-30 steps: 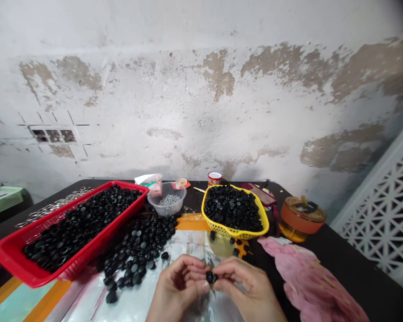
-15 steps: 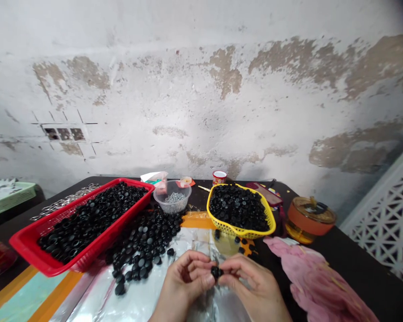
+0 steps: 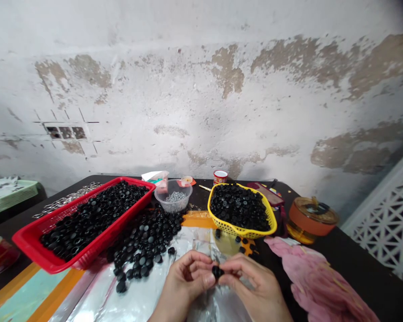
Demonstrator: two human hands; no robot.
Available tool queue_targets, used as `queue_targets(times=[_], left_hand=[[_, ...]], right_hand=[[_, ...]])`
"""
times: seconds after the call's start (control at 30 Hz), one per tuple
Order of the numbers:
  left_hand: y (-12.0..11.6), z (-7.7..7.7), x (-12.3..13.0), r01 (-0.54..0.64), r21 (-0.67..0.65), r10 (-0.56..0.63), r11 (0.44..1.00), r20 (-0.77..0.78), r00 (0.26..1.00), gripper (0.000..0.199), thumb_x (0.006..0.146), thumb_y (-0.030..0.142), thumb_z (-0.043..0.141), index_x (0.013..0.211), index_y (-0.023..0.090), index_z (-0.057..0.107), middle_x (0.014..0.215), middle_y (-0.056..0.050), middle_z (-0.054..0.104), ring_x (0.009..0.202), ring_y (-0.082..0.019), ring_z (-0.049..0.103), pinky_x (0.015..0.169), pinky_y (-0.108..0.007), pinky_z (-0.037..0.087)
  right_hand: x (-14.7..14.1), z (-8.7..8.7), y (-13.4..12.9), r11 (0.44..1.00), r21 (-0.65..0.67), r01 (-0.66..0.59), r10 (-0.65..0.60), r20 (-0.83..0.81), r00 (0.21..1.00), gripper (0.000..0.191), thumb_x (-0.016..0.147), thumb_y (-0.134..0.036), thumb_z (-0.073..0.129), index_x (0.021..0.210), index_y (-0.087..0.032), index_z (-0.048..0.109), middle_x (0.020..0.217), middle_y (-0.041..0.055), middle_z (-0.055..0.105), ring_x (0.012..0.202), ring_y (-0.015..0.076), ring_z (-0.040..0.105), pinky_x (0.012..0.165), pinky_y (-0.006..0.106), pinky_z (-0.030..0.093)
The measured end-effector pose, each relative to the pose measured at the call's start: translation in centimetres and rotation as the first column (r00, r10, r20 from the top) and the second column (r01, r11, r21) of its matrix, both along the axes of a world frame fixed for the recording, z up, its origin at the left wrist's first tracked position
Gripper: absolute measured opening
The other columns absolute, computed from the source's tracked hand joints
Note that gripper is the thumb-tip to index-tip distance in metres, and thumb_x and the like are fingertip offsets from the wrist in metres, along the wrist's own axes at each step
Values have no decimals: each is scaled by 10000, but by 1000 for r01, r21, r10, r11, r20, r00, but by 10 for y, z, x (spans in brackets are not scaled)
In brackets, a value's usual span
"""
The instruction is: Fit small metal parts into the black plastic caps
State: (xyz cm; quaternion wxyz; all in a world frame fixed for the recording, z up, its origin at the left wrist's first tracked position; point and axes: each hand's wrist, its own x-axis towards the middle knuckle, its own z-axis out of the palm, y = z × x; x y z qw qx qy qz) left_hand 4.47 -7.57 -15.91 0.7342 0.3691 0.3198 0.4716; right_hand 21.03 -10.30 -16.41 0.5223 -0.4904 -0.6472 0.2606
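Head view, the only one you've got. Black plastic button-like part (image 3: 216, 272) is pinched between your left hand (image 3: 184, 278) and right hand (image 3: 253, 281), above the foil sheet (image 3: 127, 299), near the bottom centre of frame. Both grips are closed on it, fingertips coming in from either side; neither hand is clearly nearer. Part looks squat and round, no clear long axis at this size, and your fingers hide some of it, so can't tell which way it faces. Left of your hands: loose pile of similar black parts (image 3: 144, 241), closer to your left hand, just beside the red plastic basket (image 3: 30, 253), which is full of them. Ahead: clear plastic tub (image 3: 173, 201) of small metal bits, yellow basket (image 3: 245, 235) of black parts. Right: pink cloth (image 3: 315, 277).
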Motion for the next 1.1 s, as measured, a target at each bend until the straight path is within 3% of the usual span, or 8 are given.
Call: queue_targets(times=[0.33, 0.67, 1.1], left_hand=[[-1, -4, -4, -15, 54, 19, 998, -76, 997, 218, 573, 206, 881, 730, 138, 745, 765, -74, 756, 684, -142, 654, 678, -235, 472], [0, -2, -5, -42, 61, 49, 997, -127, 991, 199, 537, 193, 889, 669, 140, 751, 782, -84, 766, 693, -157, 661, 682, -247, 482], [-1, -3, -1, 26, -7, -26, 1000, -13, 1000, 259, 587, 221, 882, 754, 135, 705, 656, -19, 714, 591, -82, 594, 600, -182, 405]], right_hand=[[2, -9, 2, 998, -53, -43, 38, -95, 995, 59, 767, -151, 730, 755, -207, 712, 749, 6, 700, 706, 169, 665, 640, 223, 525], [1, -5, 1, 999, 12, -37, 38, -93, 995, 90, 746, -123, 733, 723, -208, 721, 718, 3, 699, 667, 160, 663, 610, 206, 524], [0, -5, 2, 996, 86, -1, 5, -53, 999, 55, 797, -184, 720, 812, -230, 746, 764, 9, 708, 700, 164, 661, 653, 210, 505]])
